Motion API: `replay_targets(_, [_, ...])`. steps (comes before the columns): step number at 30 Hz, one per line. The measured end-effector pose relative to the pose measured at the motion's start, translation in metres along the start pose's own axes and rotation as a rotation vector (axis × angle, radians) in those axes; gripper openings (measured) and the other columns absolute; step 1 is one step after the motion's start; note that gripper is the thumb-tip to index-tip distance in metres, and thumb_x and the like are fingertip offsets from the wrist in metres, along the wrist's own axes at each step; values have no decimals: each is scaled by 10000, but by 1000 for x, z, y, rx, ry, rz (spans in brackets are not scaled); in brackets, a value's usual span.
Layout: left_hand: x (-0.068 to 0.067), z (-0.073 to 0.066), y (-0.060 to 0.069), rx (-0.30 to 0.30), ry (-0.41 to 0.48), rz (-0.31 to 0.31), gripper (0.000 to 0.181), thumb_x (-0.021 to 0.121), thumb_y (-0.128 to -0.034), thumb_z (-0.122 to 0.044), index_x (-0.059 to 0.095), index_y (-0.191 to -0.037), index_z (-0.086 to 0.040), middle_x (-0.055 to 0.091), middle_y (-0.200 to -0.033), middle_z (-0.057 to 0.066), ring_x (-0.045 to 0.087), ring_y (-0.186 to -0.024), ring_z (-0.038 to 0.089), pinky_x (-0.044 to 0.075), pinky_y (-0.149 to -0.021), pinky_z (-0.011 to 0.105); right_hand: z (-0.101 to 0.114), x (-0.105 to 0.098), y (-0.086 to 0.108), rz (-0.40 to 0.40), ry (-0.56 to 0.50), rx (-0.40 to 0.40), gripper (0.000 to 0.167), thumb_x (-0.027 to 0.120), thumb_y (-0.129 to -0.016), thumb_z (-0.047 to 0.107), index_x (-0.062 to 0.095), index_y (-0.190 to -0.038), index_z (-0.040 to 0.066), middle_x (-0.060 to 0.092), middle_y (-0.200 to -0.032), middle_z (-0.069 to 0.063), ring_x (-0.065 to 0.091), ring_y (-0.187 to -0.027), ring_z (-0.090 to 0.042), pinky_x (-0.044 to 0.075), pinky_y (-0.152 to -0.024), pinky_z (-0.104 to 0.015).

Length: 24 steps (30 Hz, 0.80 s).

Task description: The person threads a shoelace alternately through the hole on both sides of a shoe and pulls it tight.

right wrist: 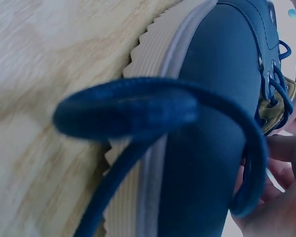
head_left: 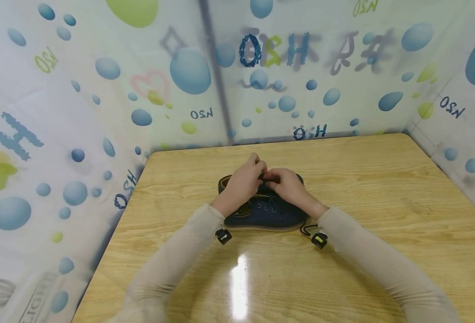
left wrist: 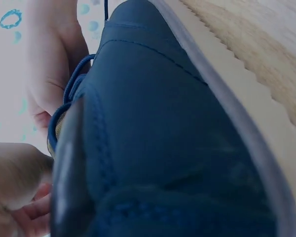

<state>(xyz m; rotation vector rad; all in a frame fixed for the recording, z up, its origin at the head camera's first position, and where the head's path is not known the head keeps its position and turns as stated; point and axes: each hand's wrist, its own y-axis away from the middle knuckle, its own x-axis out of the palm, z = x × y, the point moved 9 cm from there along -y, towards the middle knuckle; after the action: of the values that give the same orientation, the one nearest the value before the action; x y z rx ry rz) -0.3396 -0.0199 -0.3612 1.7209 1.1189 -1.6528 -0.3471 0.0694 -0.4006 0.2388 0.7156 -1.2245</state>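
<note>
A dark navy shoe with a pale ridged sole lies on the table, its toe to the right and its opening to the left in the head view. Over the lacing, my left hand pinches the shoelace with bent fingers. My right hand meets it from the other side, its thumb and fingers also pinching the lace. A loop of blue shoelace hangs across the shoe's side in the right wrist view. Laced eyelets show beside a tan patch. The fingertips partly hide the lace between them.
The wooden table extends around the shoe, with a bright glare in front. Printed cloth walls enclose its back and sides. A small black wrist device sits at the left cuff, another at the right cuff.
</note>
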Motion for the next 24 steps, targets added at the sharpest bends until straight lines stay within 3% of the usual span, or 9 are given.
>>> replay_targets(5, [-2, 7, 6, -75, -71, -63, 119, 717, -918, -239, 655, -989, -167, 612, -942, 3, 610, -778, 140, 539, -636, 274, -1, 1, 0, 7, -7, 24, 182, 649, -954, 105, 712, -1115, 49, 718, -1115, -151, 701, -993, -287, 569, -873, -422])
replay_targets(11, [-6, 9, 11, -100, -3, -158, 75, 747, -894, -246, 753, -915, -174, 666, -874, -6, 634, -777, 151, 557, -664, 282, -1, 0, 0, 7, -12, 21, 157, 644, -956, 98, 707, -1090, 48, 713, -1108, -155, 700, -1006, -294, 570, -876, -425])
replay_targets(19, [0, 5, 11, -42, 55, -180, 158, 700, -929, -317, 782, -933, -181, 648, -890, -10, 585, -826, 165, 530, -695, 280, 2, -1, 2, 6, -36, -25, 100, 636, -960, 90, 709, -1019, 57, 722, -1047, -147, 700, -970, -283, 570, -866, -426])
replay_targets(24, [2, 13, 11, -82, 109, -166, 117, 721, -915, -276, 737, -969, -173, 646, -960, 8, 586, -854, 176, 537, -720, 290, 1, -1, 1, 1, -46, -18, 111, 645, -957, 99, 712, -1035, 60, 721, -1058, -146, 702, -977, -284, 569, -872, -428])
